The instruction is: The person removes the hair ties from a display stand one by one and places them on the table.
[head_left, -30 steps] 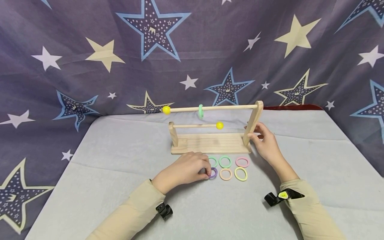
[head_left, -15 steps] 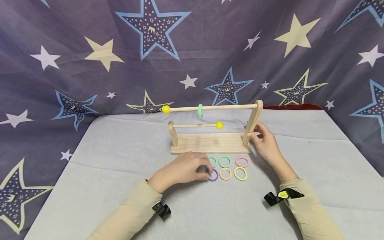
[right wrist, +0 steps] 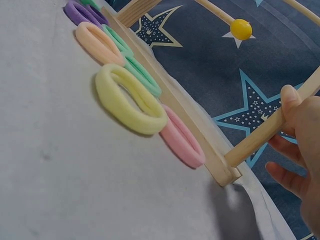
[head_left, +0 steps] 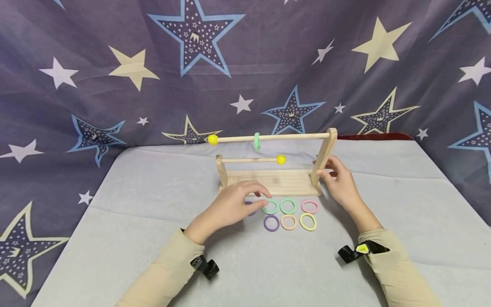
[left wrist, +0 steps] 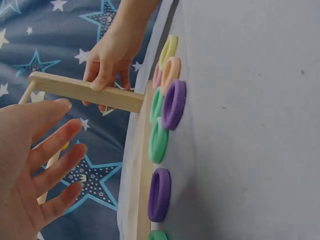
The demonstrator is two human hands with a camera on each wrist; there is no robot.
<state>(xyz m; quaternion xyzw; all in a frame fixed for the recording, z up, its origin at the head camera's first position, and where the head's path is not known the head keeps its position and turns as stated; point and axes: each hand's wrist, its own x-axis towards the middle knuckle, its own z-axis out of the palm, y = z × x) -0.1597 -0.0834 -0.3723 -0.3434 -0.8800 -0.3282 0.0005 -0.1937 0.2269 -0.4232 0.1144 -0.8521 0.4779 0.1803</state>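
My right hand (head_left: 340, 181) grips the taller upright (head_left: 324, 155) of a wooden stand (head_left: 293, 184), thumb on the near side in the right wrist view. My left hand (head_left: 237, 206) hovers over the left end of the hair ties, fingers spread and holding nothing in the left wrist view. Its fingertips are nearest a green hair tie (head_left: 264, 209); whether they touch it I cannot tell. Below lies a purple hair tie (head_left: 271, 230). Another purple hair tie (left wrist: 165, 200) is partly hidden by this hand in the head view. A green hair tie (head_left: 256, 143) hangs on the upper dowel.
Peach (right wrist: 92, 45), yellow (right wrist: 107, 95) and pink (right wrist: 175, 146) hair ties, plus another green one (head_left: 288, 213), lie before the stand. Yellow balls cap the upper dowel (head_left: 212, 140) and lower dowel (head_left: 281, 159). A star-patterned curtain (head_left: 241, 51) hangs behind the grey-covered table (head_left: 153, 187).
My left hand has come off the purple hair tie and shifted up and left, its fingers now above the green one. Another purple hair tie shows beneath it. The right hand stays put.
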